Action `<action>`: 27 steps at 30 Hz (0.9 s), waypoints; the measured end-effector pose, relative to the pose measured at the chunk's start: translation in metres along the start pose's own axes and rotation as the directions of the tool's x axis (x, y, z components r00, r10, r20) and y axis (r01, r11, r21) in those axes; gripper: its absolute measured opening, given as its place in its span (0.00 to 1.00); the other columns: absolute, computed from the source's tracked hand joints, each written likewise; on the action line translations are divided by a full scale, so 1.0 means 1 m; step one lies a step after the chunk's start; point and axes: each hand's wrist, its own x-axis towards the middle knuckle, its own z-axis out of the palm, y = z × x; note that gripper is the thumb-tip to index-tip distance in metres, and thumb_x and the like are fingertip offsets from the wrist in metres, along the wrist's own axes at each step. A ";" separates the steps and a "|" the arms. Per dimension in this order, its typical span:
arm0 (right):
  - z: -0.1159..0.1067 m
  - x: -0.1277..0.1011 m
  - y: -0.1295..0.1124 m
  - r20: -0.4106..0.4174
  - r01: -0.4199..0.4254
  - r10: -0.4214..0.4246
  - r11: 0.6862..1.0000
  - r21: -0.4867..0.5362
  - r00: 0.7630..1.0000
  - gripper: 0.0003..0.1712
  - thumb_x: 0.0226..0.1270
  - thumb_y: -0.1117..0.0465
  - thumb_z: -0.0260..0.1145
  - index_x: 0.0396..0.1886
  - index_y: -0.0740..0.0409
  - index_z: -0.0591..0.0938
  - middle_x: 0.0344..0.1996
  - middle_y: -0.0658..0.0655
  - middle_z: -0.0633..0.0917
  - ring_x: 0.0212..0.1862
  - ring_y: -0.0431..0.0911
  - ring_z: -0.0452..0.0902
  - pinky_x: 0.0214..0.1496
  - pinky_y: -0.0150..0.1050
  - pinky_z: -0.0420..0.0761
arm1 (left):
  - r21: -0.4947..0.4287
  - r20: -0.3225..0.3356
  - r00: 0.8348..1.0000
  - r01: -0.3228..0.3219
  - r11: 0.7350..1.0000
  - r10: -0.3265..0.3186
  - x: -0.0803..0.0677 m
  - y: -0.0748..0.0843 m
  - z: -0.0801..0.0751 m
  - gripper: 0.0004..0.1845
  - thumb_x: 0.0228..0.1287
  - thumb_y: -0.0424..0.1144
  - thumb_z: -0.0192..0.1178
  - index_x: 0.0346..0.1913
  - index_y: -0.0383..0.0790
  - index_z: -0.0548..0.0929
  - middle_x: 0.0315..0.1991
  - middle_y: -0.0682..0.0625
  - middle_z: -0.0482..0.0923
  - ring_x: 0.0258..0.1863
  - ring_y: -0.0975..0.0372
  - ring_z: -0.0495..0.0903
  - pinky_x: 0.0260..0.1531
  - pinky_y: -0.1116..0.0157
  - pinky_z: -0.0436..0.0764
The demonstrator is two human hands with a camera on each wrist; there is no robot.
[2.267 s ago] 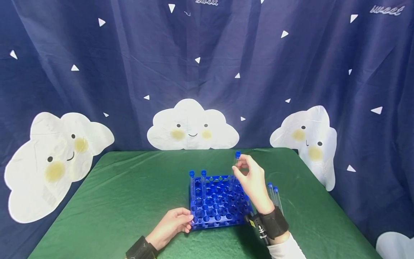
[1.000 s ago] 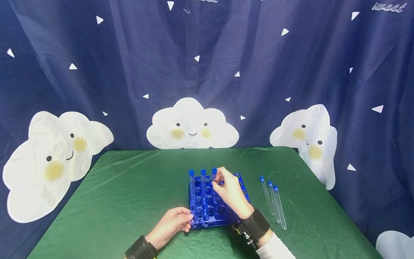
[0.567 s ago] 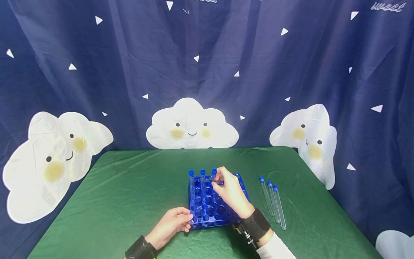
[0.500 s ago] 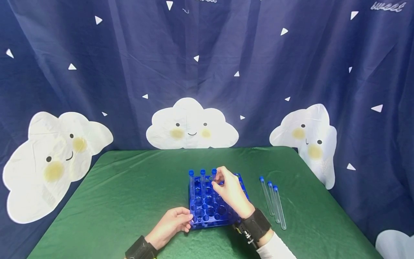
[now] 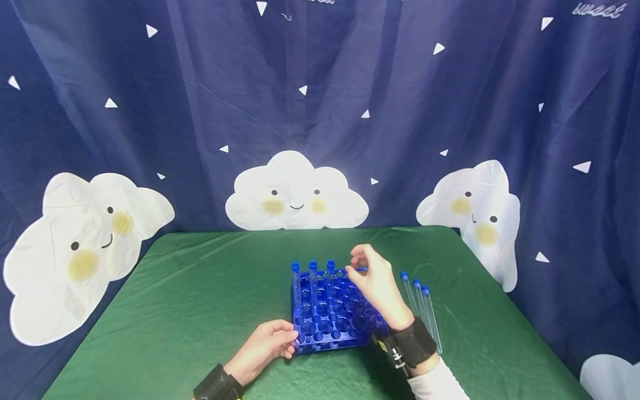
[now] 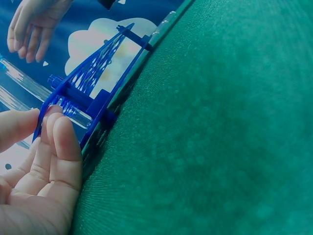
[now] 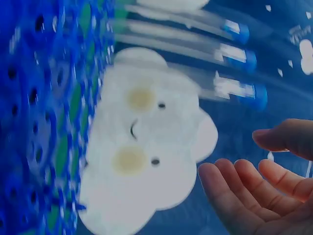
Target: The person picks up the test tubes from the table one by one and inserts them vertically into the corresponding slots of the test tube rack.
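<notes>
- Standing upright in the back row of the blue test-tube rack (image 5: 334, 311), the third capped tube (image 5: 330, 273) now has no hand on it; half a second ago the right hand was still pinching it near its blue cap.
- The right hand (image 5: 377, 288) has lifted off and drawn back toward the right, hovering over the rack's far right part with fingers loosely curled and apart, holding nothing; the right wrist view shows its fingertips (image 7: 230, 188) bare.
- Judging by that, this tube is seated beside the two capped tubes (image 5: 305, 278) to its left, and the placing step looks finished.
- The left hand (image 5: 267, 344) has not shifted: its fingers curl against the rack's near left corner, bracing it, as the left wrist view also shows (image 6: 46, 147).
- Three loose tubes (image 5: 422, 305) lie side by side on the green tablecloth (image 5: 190, 300) just right of the rack, near the freed hand.
- Behind hangs the navy cloud curtain (image 5: 300, 111).
</notes>
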 end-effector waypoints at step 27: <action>-0.044 0.007 0.115 0.077 -0.401 0.437 0.872 -0.279 0.896 0.19 0.60 0.61 0.67 0.45 0.71 0.78 0.38 0.68 0.83 0.41 0.60 0.79 0.46 0.54 0.78 | 0.005 0.004 1.000 0.007 1.000 -0.007 -0.001 0.001 0.000 0.09 0.65 0.37 0.62 0.43 0.36 0.77 0.29 0.55 0.79 0.27 0.66 0.79 0.31 0.69 0.83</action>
